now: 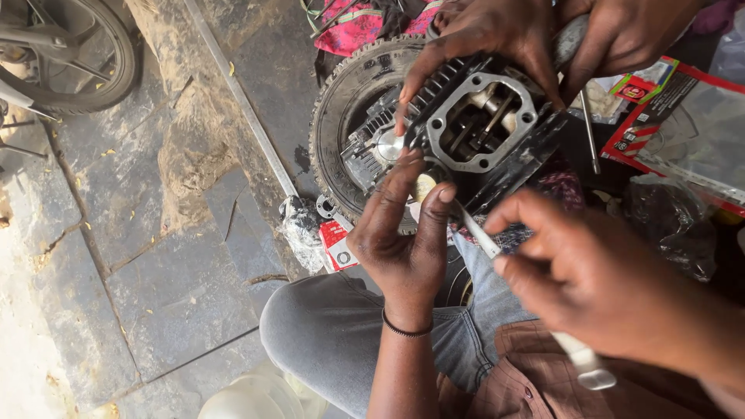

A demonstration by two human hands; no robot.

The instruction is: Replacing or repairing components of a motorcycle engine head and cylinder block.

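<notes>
While the right hand grips a thin metal tool, the open left hand touches the black finned cylinder block.

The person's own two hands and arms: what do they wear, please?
Both hands are bare, without gloves. The left hand has a thin black band around the wrist. The right hand shows no band or ring. No sleeve covers either forearm.

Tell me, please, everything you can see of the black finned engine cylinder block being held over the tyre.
The black finned engine cylinder block looks like dark metal, greasy, with cooling fins along its sides. A pale grey gasket rings its large round bore, through which metal parts show. It is tilted, open face toward the camera, above a small knobbly tyre. Another person's hands grip it from above; the left hand touches its lower edge.
</notes>
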